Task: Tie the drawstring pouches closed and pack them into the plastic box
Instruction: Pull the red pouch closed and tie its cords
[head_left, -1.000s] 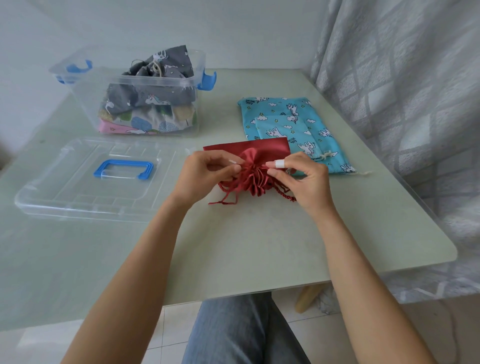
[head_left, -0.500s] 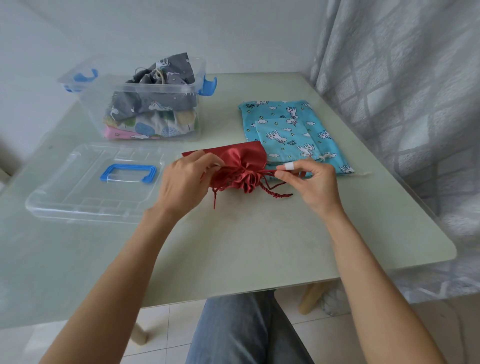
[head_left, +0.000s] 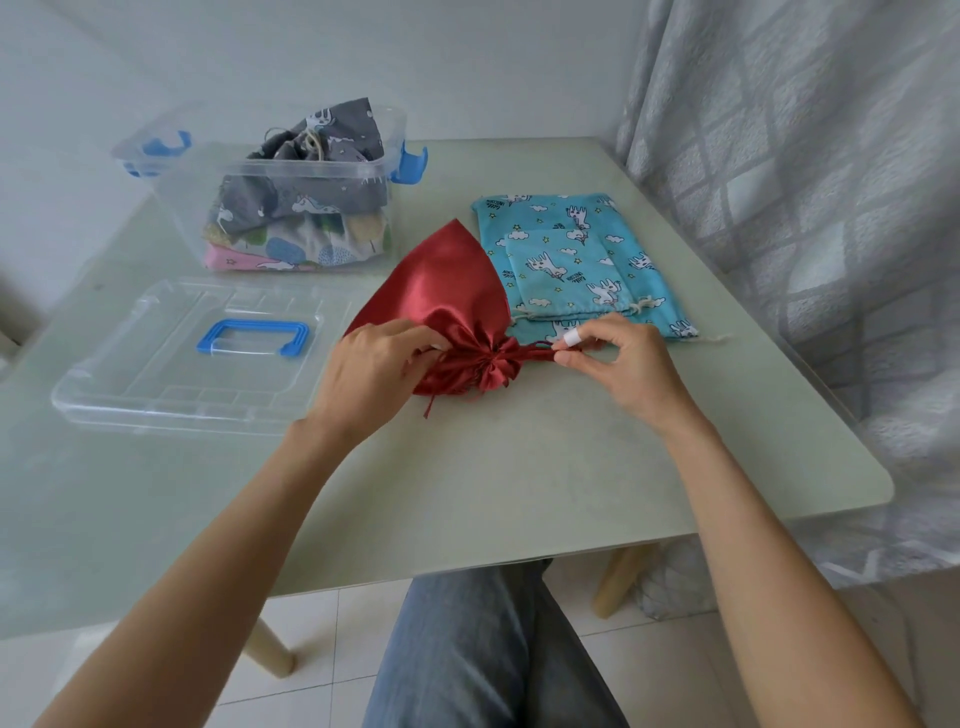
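Observation:
A red satin drawstring pouch (head_left: 447, 286) lies on the pale green table (head_left: 519, 467), its mouth gathered into a tight rosette toward me. My left hand (head_left: 369, 369) pinches the gathered neck on its left side. My right hand (head_left: 618, 364), with a white band on one fingertip, pinches the red cord (head_left: 537, 352) pulled out to the right. Two blue unicorn-print pouches (head_left: 571, 260) lie flat, stacked, just behind my right hand. The clear plastic box (head_left: 291, 192) with blue latches stands at the back left, holding several folded printed pouches.
The box's clear lid (head_left: 182, 358) with a blue handle lies flat left of my left hand. A grey patterned curtain (head_left: 805, 208) hangs along the table's right edge. My denim-clad leg (head_left: 483, 649) shows below the table's front edge.
The red pouch has swung round so its body points back and left. Its mouth has been drawn tighter, and my right hand has pulled the cord out straight to the right.

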